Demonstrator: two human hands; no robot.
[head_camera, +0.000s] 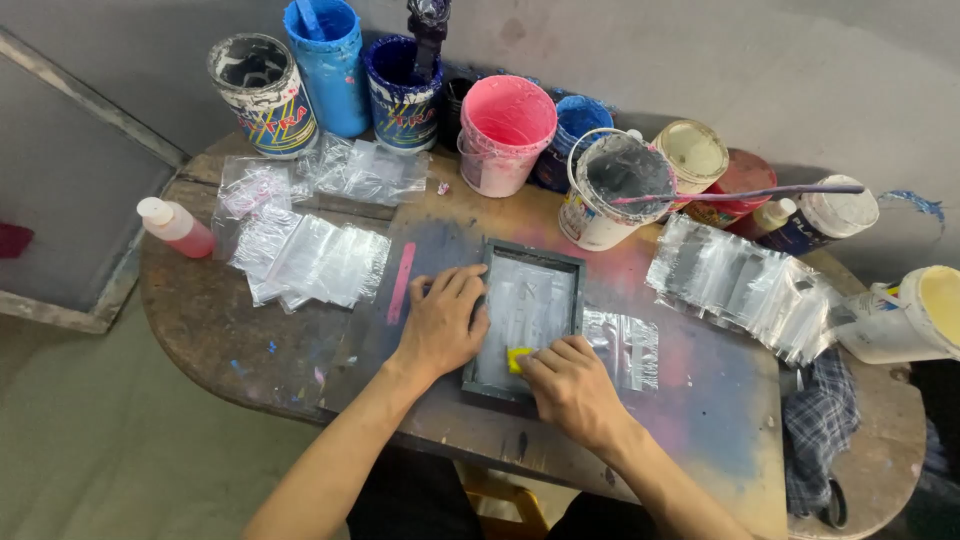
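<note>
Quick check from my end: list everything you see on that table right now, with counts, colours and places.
screen frame: one, dark grey, table centre
yellow piece: one, inside frame, at right fingertips
clear bags: loose piles, left, back left, right; one under frame
paint buckets: about ten, blue, pink, white, cream, red, along back
squeeze bottle: one, pink, far left
pink strip: one, left of frame
checked cloth: one, right edge
table: one, paint-stained wood
left hand: flat on frame's left side
right hand: on yellow piece
</note>
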